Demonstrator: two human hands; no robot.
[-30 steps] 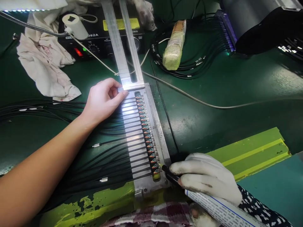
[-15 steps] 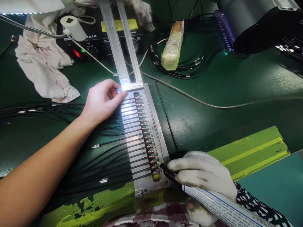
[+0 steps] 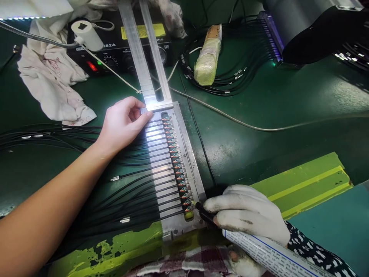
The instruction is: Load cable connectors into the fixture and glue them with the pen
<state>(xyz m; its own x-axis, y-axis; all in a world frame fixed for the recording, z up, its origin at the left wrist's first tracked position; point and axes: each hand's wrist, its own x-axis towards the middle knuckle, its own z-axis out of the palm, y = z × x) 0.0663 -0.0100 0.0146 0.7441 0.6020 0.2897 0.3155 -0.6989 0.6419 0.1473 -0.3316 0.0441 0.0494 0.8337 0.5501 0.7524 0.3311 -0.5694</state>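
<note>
My left hand (image 3: 122, 121), bare, pinches the upper left corner of a metal fixture (image 3: 170, 224) between thumb and fingers. Across the fixture lies a row of black cables (image 3: 163, 167), their stripped ends with fine coloured wires and small metal connectors (image 3: 179, 166) over a dark slot. In a stained white glove, my right hand (image 3: 245, 213) is closed around a white printed tube (image 3: 265, 250) with a black nozzle (image 3: 206, 215). The nozzle tip is by the connectors near the fixture's lower end; whether it touches one I cannot tell.
Behind the fixture stands a black dispenser box (image 3: 118, 61) with a red switch. A slotted metal bar (image 3: 134, 50) runs up from the fixture. Nearby are a tape-wrapped block (image 3: 206, 69), coiled cables, a white cloth (image 3: 54, 77), a grey machine part (image 3: 311, 23) and yellow-green tape (image 3: 311, 184).
The nozzle tip has shifted slightly down along the row, toward the fixture's lower end. My left hand keeps its pinch on the corner; the whole view has shifted slightly.
</note>
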